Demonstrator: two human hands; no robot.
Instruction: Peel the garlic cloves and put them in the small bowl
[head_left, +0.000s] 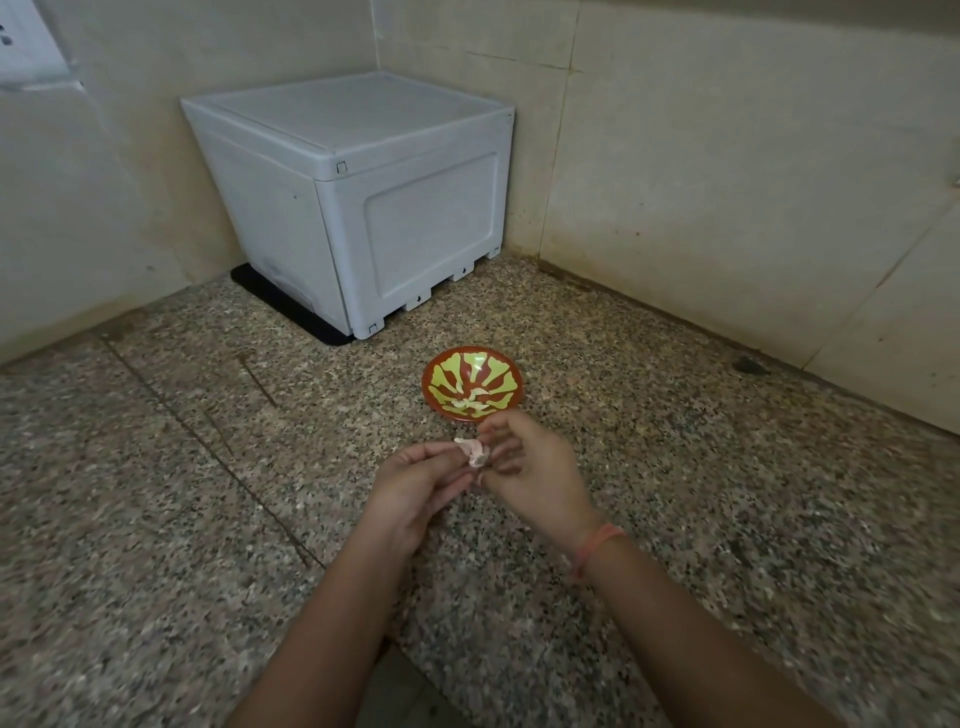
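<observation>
A: Where's the clove?
B: The garlic clove (474, 451) is in the air just in front of the small bowl (500, 373), on the person's side and a bit left of its near rim. Papery skin is still on it.
A: Hands?
B: The left hand (415, 486) has its fingers (441, 453) clamped on the clove. The right hand (532, 467) has its fingers curled in, pinching at the clove's other end, apparently at the skin. There's a wristband (597, 545) on that arm.
A: Progress?
B: Partway, I'd say. There are pale bits (464, 403) at the bottom of the bowl, likely peeled cloves, count unclear. This clove isn't peeled or dropped in yet.
A: More cloves waiting?
B: None visible on the desk (208, 467) around the bowl. The white box (395, 208) sits behind the bowl, closed.
</observation>
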